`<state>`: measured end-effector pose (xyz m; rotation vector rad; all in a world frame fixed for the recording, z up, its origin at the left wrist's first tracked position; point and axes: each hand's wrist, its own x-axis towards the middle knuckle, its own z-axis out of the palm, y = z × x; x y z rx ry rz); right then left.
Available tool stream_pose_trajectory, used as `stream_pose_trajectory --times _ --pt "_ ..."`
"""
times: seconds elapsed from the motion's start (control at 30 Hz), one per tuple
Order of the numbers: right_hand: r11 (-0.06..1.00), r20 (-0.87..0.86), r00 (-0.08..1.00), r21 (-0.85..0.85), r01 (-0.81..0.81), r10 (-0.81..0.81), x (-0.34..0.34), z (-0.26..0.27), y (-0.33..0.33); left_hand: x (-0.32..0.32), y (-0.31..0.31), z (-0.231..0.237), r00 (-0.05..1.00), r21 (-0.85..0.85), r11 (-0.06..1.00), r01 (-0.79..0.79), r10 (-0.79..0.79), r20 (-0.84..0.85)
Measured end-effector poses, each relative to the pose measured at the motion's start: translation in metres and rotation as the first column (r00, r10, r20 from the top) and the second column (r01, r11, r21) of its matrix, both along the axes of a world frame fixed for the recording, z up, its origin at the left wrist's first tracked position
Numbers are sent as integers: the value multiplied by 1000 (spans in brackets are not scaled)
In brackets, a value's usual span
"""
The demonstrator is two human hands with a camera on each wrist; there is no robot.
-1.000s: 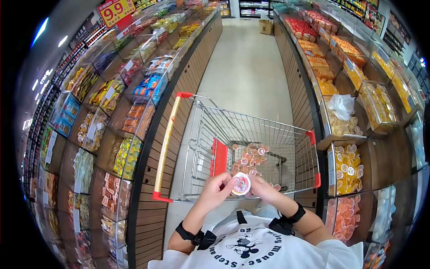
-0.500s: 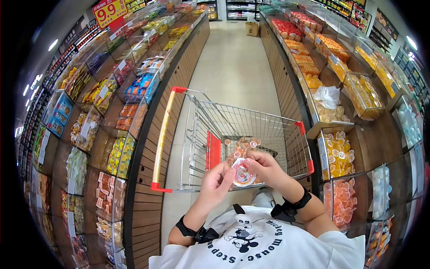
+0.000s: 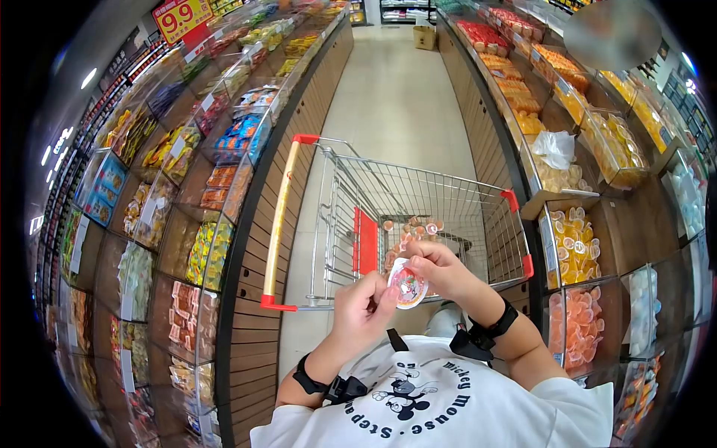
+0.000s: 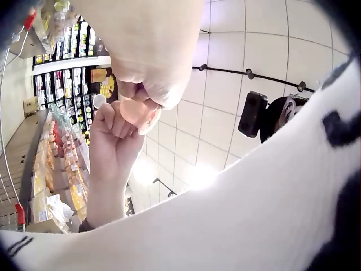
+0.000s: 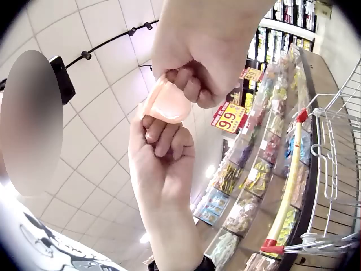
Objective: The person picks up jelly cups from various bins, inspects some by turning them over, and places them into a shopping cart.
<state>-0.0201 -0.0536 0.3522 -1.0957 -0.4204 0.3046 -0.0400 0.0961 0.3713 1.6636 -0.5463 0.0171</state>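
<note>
Both hands hold a jelly cup with a pale pink-orange body and a printed lid, over the near side of a shopping cart. My left hand pinches its left edge, thumb along the rim. At the upper right edge, my right hand grips the rim between thumb and curled fingers. In the right wrist view the cup body shows between the left hand below and the right hand above. Several similar jelly cups lie inside the cart.
Candy bins line the left of the aisle. On the right, bins hold yellow jelly cups and pink ones. A white plastic bag lies on one bin. A cardboard box stands at the aisle's far end.
Both hands have come up slightly with the jelly cup. The right hand, earlier beside the lid, now grips its upper right edge, and the lid is turned more sideways.
</note>
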Motion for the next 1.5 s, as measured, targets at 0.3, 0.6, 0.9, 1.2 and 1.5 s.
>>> stream_pose_trajectory --times 0.3,0.6,0.9,1.2,1.5 --pt "988 10 988 -40 152 -151 -3 -14 -17 12 -17 -10 997 84 994 69 -66 -44" --pt "600 100 742 -521 607 -663 -41 -122 -99 63 -78 -119 795 273 785 557 -408 -449" --pt "-520 69 -549 -437 734 -833 -175 -222 -259 107 -23 -267 935 714 617 332 -116 -334" --pt "-438 -315 -603 -460 772 -733 -140 -244 -312 66 -53 -281 912 748 628 215 144 -383" --pt "338 -34 800 -917 213 -599 90 -349 -269 68 -66 -299 874 914 406 -18 450 -183"
